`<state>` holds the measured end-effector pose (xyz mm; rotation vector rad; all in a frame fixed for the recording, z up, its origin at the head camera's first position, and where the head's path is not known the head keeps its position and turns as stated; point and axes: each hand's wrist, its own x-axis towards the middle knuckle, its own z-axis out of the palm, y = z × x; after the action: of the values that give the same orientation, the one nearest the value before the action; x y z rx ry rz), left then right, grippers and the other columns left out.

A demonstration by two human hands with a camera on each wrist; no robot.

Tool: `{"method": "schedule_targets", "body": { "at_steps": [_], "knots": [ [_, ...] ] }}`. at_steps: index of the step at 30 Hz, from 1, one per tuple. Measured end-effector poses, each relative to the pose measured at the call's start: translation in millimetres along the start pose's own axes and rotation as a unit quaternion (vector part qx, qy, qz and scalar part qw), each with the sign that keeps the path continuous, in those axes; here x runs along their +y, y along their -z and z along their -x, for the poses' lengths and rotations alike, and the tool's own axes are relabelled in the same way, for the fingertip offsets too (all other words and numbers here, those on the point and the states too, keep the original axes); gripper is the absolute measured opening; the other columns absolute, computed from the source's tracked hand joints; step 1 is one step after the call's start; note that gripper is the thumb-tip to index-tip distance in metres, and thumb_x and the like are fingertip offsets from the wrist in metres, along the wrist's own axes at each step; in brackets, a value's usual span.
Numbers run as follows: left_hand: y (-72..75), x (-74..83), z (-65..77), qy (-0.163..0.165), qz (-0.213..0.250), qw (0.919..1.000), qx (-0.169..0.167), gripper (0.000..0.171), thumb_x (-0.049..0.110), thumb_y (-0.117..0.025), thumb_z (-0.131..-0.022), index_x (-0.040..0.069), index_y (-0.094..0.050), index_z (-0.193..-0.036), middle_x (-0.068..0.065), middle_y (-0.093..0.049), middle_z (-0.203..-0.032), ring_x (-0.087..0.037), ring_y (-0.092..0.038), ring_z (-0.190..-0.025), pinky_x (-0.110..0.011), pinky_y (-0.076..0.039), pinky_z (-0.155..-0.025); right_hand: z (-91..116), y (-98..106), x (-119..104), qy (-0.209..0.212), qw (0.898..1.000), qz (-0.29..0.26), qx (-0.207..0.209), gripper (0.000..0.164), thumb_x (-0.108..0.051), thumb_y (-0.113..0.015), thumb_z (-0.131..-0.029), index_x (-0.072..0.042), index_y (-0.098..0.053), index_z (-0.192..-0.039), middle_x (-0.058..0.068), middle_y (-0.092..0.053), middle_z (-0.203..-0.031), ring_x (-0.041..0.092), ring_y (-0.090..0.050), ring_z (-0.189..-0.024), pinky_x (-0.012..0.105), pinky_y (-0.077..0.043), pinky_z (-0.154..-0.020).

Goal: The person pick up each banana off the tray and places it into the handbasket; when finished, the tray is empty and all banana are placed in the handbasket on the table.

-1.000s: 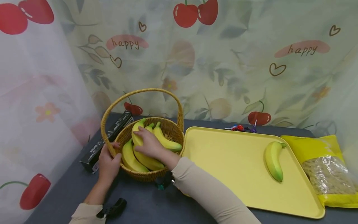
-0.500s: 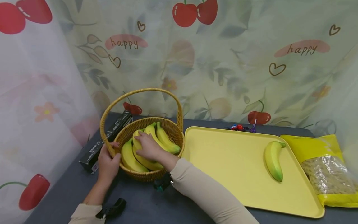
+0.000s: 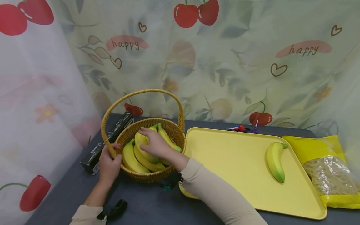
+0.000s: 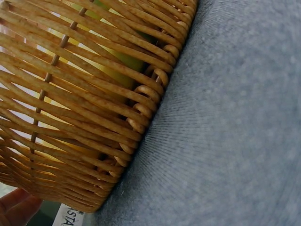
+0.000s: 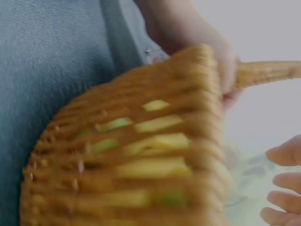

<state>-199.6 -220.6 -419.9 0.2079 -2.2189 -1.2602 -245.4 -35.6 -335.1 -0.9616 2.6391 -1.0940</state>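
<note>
A wicker basket (image 3: 146, 177) with a tall arched handle stands on the dark cloth, holding several bananas (image 3: 131, 158). My left hand (image 3: 109, 165) grips its left side where the handle meets the rim; in the left wrist view, fingertips (image 4: 19, 207) show past the weave. Over the basket's middle, my right hand (image 3: 157, 144) hovers just above a banana (image 3: 142, 147), its fingers extended and partly covering the fruit behind. In the right wrist view the fingers (image 5: 284, 181) are spread apart from the blurred basket wall (image 5: 141, 141), with nothing between them.
Right of the basket lies a yellow tray (image 3: 225, 168) bearing one banana (image 3: 275, 162). A yellow bag with a clear window (image 3: 329, 175) sits beyond it. Lollipops (image 3: 243, 128) lie behind the tray. A long black box (image 3: 97, 153) is left of the basket, near the curtain.
The banana under my right hand has come down among the others in the basket. That hand has let go and moved slightly right. My left hand stays put.
</note>
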Motion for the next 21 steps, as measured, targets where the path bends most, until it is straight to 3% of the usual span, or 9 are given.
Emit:
{"method": "schedule_targets", "body": {
  "at_steps": [3,6,13,21],
  "knots": [
    [-0.4,-0.4,0.2,-0.002,0.0,1.0,0.002,0.02,-0.001,-0.051,-0.079,0.003,-0.054,-0.099,-0.013,-0.062,-0.11,-0.023,-0.055,-0.104,-0.016,-0.035,-0.076,13,14,4,0.004,0.999,-0.039,0.016,0.055,-0.012,-0.058,-0.088,-0.005,-0.04,-0.139,0.007,-0.031,-0.151,0.024,-0.032,-0.137,0.032,-0.044,-0.091],
    [-0.3,-0.5,0.5,-0.004,0.0,1.0,0.005,0.021,-0.001,-0.05,-0.078,0.003,-0.054,-0.098,-0.013,-0.062,-0.109,-0.022,-0.056,-0.102,-0.015,-0.035,-0.076,29,28,13,0.013,0.997,-0.07,0.034,0.054,-0.013,-0.059,-0.089,-0.005,-0.04,-0.139,0.008,-0.032,-0.151,0.026,-0.028,-0.139,0.043,-0.033,-0.107],
    [-0.3,1.3,1.0,0.003,-0.004,1.0,0.005,0.021,-0.001,-0.051,-0.078,0.003,-0.053,-0.098,-0.012,-0.062,-0.109,-0.023,-0.055,-0.104,-0.016,-0.034,-0.076,73,65,39,0.017,0.992,-0.107,0.072,0.055,-0.014,-0.06,-0.088,-0.006,-0.041,-0.139,0.007,-0.032,-0.151,0.027,-0.024,-0.141,0.048,-0.024,-0.111],
    [-1.2,1.9,1.3,0.003,-0.007,1.0,0.005,0.021,-0.001,-0.05,-0.078,0.003,-0.053,-0.098,-0.013,-0.062,-0.109,-0.024,-0.056,-0.104,-0.015,-0.035,-0.076,120,98,73,-0.017,0.984,-0.13,0.119,0.057,-0.014,-0.06,-0.089,-0.007,-0.039,-0.141,0.008,-0.031,-0.151,0.026,-0.021,-0.142,0.048,-0.019,-0.112]
  ]
}}
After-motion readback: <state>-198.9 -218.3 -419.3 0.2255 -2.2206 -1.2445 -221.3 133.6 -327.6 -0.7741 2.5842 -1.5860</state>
